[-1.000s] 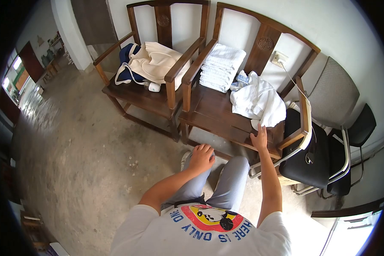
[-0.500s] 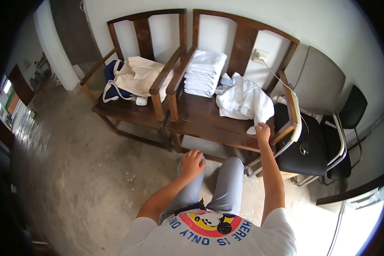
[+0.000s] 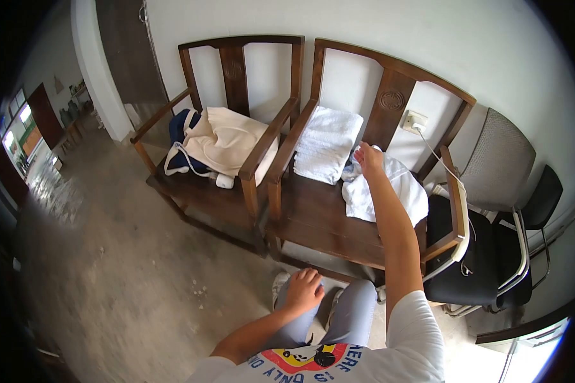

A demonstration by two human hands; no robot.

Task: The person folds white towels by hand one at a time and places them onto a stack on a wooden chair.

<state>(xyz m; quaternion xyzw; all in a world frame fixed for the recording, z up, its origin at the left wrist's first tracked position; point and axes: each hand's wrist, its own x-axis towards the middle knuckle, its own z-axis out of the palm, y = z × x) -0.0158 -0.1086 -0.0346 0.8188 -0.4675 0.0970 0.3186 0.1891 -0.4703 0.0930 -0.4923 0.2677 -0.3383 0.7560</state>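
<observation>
A crumpled white cloth [image 3: 396, 185], which looks like a garment, lies on the seat of the right wooden chair [image 3: 319, 207]. Over its upper left part reaches my right hand [image 3: 368, 159], fingers stretched toward the chair back and apparently holding nothing; contact with the cloth is hard to judge. A stack of folded white towels [image 3: 326, 143] stands just left of that hand. My left hand [image 3: 305, 290] rests on my knee with its fingers spread loosely, holding nothing.
On the left wooden chair [image 3: 201, 191] lie a cream and navy bag [image 3: 227, 143] and a small white object [image 3: 224, 181]. A wall socket [image 3: 415, 121] has a white cable draped over the armrest. Black-seated metal chairs [image 3: 461, 255] stand at right.
My right hand has left the cloth's lower right end and moved up and left to its upper part. The hanging end no longer reaches the seat's front. The view has tilted upward.
</observation>
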